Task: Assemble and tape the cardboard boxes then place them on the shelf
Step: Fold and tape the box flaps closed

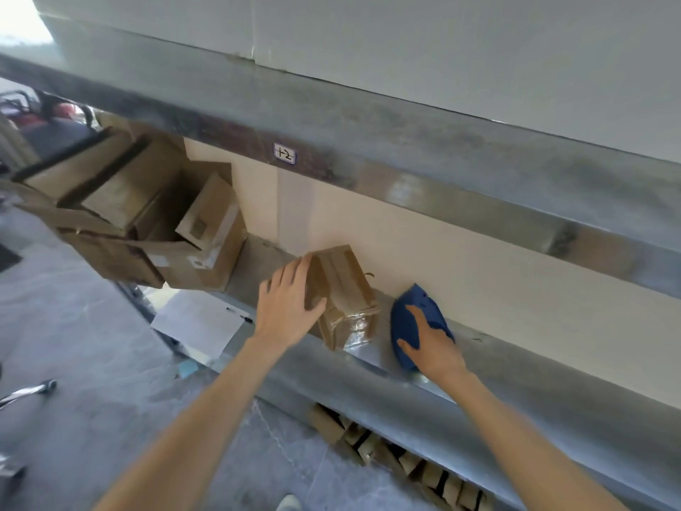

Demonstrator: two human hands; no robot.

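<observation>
Straight, spread fingers of the left hand lie flat on the left side of the small box. The thumb rests on the near face, so this hand presses and does not really clasp. The right hand holds the blue tape dispenser, with the thumb on top and the other fingers bent around its body. The dispenser rests on the shelf, just beside the box on its right.

The box is closed, shiny tape shows on its near end, and it stands on the shelf close to the pale back panel. I judge that the flat hand is used because a sealed box slides easily on the metal, so a push is enough to set it deeper or straighter. The dispenser is probably put down here to free the right hand while it stays close for the next box.

Bigger open boxes stand further left on the same level, well apart from the small one. A sheet of paper with a pen lies near the shelf edge, left of the pushing hand. Cardboard pieces lie under the shelf. This box seems almost placed.
</observation>
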